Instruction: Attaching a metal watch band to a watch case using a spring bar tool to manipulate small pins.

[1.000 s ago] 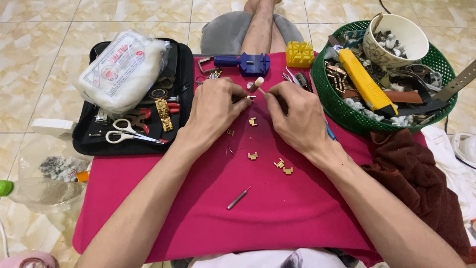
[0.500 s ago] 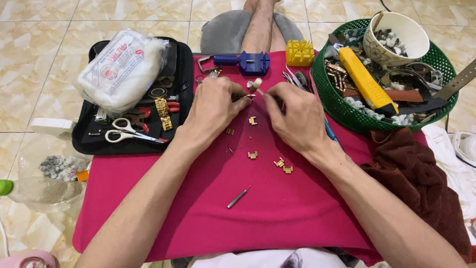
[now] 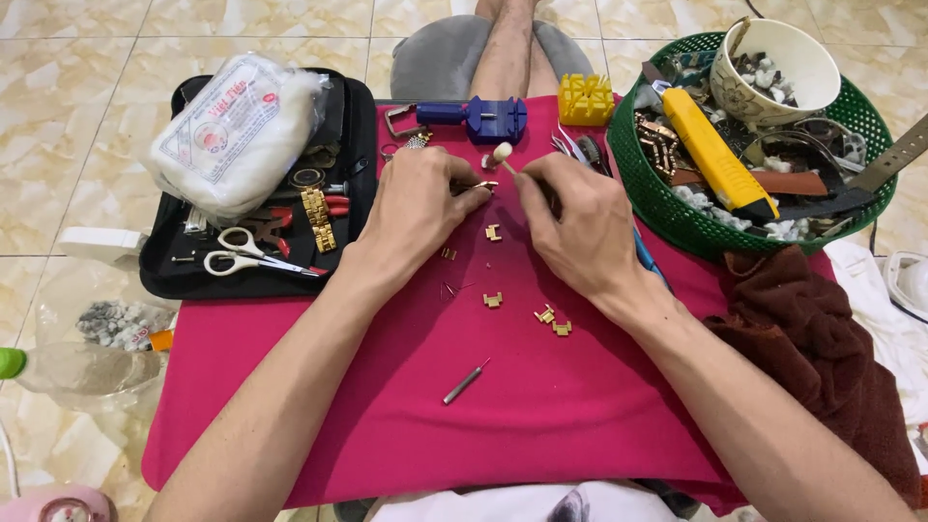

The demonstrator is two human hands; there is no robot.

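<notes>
My left hand point(image 3: 418, 208) pinches a small gold watch-band piece point(image 3: 483, 186) over the magenta cloth point(image 3: 387, 406). My right hand point(image 3: 578, 224) grips a small hammer with a round white head point(image 3: 501, 153), its tip right at that gold piece. Several loose gold links point(image 3: 493, 232) lie on the cloth below the hands, more links point(image 3: 553, 321) nearer me. A thin metal pin tool point(image 3: 464, 383) lies closer to my body.
A blue band-link remover point(image 3: 483, 116) and a yellow block point(image 3: 586, 99) sit at the cloth's far edge. Left: a black tool case point(image 3: 184, 280) with scissors point(image 3: 253, 259), gold band point(image 3: 317, 218) and a white bag point(image 3: 232, 130). Right: a green basket point(image 3: 667, 208) with a yellow tool point(image 3: 715, 155) and a cup point(image 3: 773, 58). Brown towel point(image 3: 822, 358).
Both hands stay together at the same spot; the fingers shift only slightly around the gold piece and the hammer.
</notes>
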